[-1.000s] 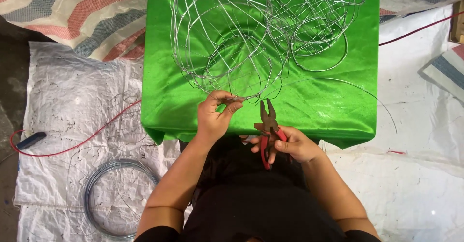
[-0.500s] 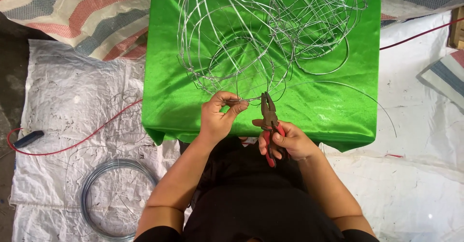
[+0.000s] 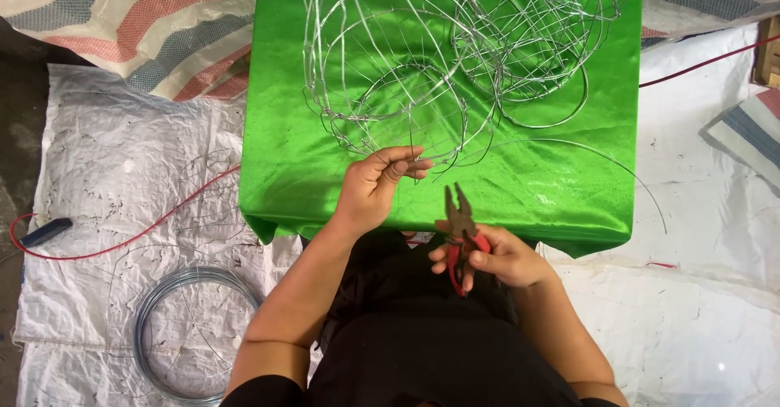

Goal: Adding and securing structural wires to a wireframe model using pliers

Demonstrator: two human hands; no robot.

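A silver wire frame [image 3: 382, 82] of curved hoops lies on a table covered with shiny green cloth [image 3: 561, 179]. My left hand [image 3: 375, 181] pinches the wire at the frame's near rim. My right hand [image 3: 497, 257] holds red-handled pliers [image 3: 460, 232] just below, jaws apart and pointing up toward the wire without touching it. A second tangle of wire hoops [image 3: 536, 41] sits to the right on the cloth, and a long loose wire [image 3: 626, 167] arcs off the table's right side.
A coil of grey wire [image 3: 175, 330] lies on the white woven sheet [image 3: 97, 155] at lower left. A thin red cable [image 3: 122, 244] crosses that sheet to a dark blue handle [image 3: 45, 232]. A striped tarp [image 3: 138, 25] lies at upper left.
My right hand has drawn the pliers down and away from the wire joint, with jaws now apart. My left hand keeps its pinch on the frame's rim.
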